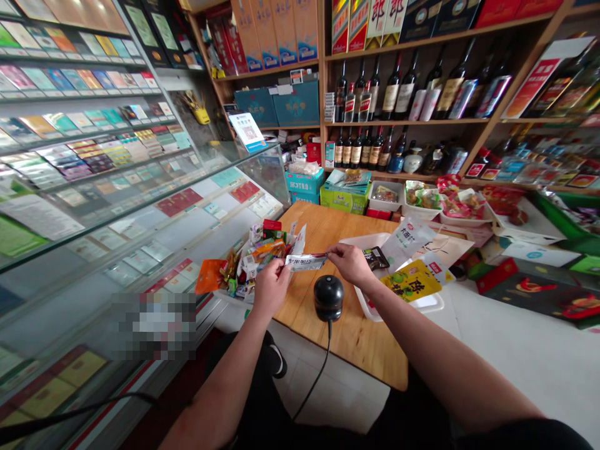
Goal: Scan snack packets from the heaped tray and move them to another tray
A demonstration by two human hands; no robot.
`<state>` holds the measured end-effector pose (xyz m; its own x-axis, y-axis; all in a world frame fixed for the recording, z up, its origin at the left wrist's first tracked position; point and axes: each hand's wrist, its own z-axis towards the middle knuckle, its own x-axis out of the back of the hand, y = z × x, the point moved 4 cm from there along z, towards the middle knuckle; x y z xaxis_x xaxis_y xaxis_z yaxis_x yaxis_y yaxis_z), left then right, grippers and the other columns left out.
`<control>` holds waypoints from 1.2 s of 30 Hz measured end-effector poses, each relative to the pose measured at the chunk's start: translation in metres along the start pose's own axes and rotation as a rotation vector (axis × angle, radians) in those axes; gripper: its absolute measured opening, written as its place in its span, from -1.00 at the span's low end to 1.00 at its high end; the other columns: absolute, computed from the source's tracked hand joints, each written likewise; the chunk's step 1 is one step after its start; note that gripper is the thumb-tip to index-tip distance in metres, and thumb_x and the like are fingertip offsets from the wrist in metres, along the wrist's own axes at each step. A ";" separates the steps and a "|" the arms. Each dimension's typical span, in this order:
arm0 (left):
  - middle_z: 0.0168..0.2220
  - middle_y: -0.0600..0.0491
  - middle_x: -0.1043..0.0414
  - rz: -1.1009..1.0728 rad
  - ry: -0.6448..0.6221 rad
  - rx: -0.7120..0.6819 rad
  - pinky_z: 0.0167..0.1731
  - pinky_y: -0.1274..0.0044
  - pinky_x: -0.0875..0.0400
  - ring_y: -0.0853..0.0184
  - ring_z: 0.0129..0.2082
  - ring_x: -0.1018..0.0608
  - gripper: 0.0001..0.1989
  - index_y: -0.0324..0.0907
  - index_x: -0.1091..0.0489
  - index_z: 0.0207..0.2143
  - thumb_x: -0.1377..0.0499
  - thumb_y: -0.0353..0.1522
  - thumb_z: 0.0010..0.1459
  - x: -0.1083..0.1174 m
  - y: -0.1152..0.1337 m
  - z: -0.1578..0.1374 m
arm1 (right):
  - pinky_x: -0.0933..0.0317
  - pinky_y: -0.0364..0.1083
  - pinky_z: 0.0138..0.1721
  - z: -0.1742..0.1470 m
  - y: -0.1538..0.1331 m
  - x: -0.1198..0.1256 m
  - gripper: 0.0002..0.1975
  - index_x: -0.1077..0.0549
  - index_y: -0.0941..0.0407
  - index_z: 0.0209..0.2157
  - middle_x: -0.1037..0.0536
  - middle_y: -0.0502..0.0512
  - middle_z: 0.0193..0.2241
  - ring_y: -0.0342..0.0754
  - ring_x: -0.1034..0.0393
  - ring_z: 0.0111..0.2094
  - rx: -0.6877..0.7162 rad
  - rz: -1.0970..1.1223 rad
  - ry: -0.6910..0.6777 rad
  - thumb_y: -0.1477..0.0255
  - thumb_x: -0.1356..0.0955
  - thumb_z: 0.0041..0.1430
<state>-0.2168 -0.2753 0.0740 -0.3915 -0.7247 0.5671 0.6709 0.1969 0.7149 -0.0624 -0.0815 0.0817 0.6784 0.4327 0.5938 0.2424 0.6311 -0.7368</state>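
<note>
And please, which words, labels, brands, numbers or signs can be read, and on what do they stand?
"郎": two white boxes.
"大面筋", last character unsure: white packet.
"陈": yellow packet; its other characters unclear.
Too small or blurred: the small packet between both hands, QR-code sign, bottle labels.

The desk (300, 306) has a light brown wooden top with visible grain and a rounded near right corner. A black scanner (329, 299) stands near its middle, and the scanner's cord (323, 362) drops over the near edge. On the right sits a white tray (434, 306) loaded with packets: a yellow one (415, 281), a dark one (375, 257) and a pale one (407, 242). At the left edge lies a heap (255, 262) of mixed packets; whether a tray sits beneath it is hard to tell.
</note>
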 end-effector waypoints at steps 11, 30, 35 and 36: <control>0.05 -0.08 -0.46 0.422 0.056 -0.383 0.19 0.23 -0.29 0.10 0.11 -0.44 -0.83 -0.13 -0.55 -0.39 -0.18 -0.36 0.26 -0.033 0.000 0.038 | -0.25 -0.07 0.05 0.004 0.056 -0.014 -0.85 -0.65 0.10 -0.35 -0.66 0.15 -0.18 0.00 -0.51 -0.13 0.162 -0.182 0.053 0.57 -0.41 0.15; 0.15 -0.10 -0.41 0.531 -0.037 -0.369 0.24 0.11 -0.22 0.02 0.24 -0.33 -0.76 -0.14 -0.58 -0.37 -0.12 -0.37 0.27 -0.057 -0.005 0.038 | -0.21 -0.06 0.12 -0.001 0.098 -0.040 -0.81 -0.65 0.14 -0.35 -0.66 0.20 -0.16 0.01 -0.50 -0.07 0.130 -0.316 -0.040 0.60 -0.36 0.10; 0.13 -0.13 -0.42 0.522 -0.030 -0.372 0.21 0.09 -0.26 -0.01 0.22 -0.35 -0.78 -0.13 -0.58 -0.39 -0.15 -0.37 0.25 -0.060 -0.007 0.038 | -0.21 -0.05 0.09 -0.002 0.095 -0.039 -0.82 -0.66 0.11 -0.37 -0.66 0.16 -0.27 0.01 -0.51 -0.13 0.116 -0.324 -0.049 0.55 -0.37 0.14; 0.13 -0.13 -0.42 0.518 -0.029 -0.370 0.20 0.08 -0.26 -0.02 0.22 -0.35 -0.78 -0.13 -0.58 -0.40 -0.16 -0.37 0.24 -0.061 -0.006 0.038 | -0.21 -0.06 0.08 -0.002 0.094 -0.038 -0.81 -0.66 0.12 -0.37 -0.65 0.16 -0.30 0.01 -0.51 -0.15 0.115 -0.325 -0.051 0.55 -0.36 0.15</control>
<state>-0.2211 -0.2072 0.0503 0.0283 -0.5776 0.8158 0.9489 0.2722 0.1598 -0.0637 -0.0395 -0.0108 0.5426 0.2266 0.8088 0.3585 0.8083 -0.4670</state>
